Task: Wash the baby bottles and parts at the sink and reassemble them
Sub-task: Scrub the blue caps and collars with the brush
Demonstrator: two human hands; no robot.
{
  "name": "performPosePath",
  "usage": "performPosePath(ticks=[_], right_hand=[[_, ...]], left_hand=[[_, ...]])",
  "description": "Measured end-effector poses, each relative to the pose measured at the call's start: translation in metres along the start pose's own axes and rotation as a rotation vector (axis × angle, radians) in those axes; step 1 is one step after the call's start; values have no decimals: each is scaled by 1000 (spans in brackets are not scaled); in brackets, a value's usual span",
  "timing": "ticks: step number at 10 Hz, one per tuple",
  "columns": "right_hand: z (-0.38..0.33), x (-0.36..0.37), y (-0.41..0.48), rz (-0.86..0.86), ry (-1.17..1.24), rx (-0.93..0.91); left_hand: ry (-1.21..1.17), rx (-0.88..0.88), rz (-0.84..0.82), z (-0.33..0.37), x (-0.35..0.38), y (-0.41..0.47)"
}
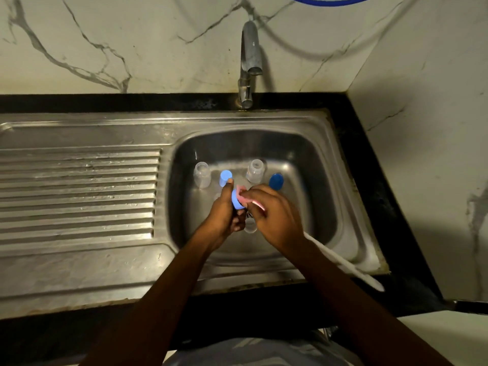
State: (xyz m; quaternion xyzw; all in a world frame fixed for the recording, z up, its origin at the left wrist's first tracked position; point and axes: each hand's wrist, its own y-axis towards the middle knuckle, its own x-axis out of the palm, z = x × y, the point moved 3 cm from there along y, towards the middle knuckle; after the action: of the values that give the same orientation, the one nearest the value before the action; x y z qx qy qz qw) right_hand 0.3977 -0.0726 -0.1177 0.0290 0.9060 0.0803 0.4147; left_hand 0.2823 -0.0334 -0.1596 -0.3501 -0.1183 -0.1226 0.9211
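Over the middle of the steel sink basin (pixel 311 143), my left hand (pixel 224 210) grips a light blue bottle part (pixel 235 199). My right hand (pixel 274 215) holds a pink brush (pixel 244 195) whose tip presses against that part, and its long white handle (pixel 343 262) runs back past my wrist. On the basin floor stand two clear bottles (pixel 202 174) (pixel 255 170), a light blue cap (pixel 225 177) and a dark blue cap (pixel 276 180). A clear piece (pixel 250 226) shows just under my hands.
A metal tap (pixel 249 62) rises behind the basin, with no water running. A ribbed steel drainboard (pixel 79 191) lies to the left. Black counter edging (pixel 369 154) and marble walls close in at the back and right.
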Motion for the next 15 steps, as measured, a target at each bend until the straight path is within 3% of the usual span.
performPosePath(ticks=[1,2,3,4,5,6,7,8,9,10,11,12,13,14,15], right_hand=[[-9,-4,-2,-106,-151,66],[-10,-10,6,-180,606,728],[-21,-20,1,-149,506,453],[-20,-19,-10,-150,-431,-129],[-29,-27,-2,-187,-184,110],[-33,-31,8,-269,724,746],[-37,-36,7,-257,408,331],[-29,-25,-3,-142,-443,-177],[-34,-25,5,-144,-85,114],[-35,-20,9,-268,773,829],[-33,-17,2,-249,506,459],[-21,-8,-14,-102,-292,-149],[-30,-13,-4,-107,220,293],[-38,-17,0,-309,1112,953],[-45,-22,4,-297,1102,871]], left_hand=[[184,131,34,7,9,-9],[365,275,114,8,10,-11],[266,222,141,16,10,-16],[231,150,77,24,13,-23],[253,175,113,21,15,-27],[188,225,151,22,17,-30],[219,169,56,31,18,-35],[223,114,22,39,16,-33],[210,169,87,36,21,-30],[285,297,179,29,16,-31],[328,211,123,30,8,-30],[358,100,50,34,8,-28],[409,239,190,33,7,-27],[543,427,244,26,3,-40],[479,566,217,36,4,-45]])
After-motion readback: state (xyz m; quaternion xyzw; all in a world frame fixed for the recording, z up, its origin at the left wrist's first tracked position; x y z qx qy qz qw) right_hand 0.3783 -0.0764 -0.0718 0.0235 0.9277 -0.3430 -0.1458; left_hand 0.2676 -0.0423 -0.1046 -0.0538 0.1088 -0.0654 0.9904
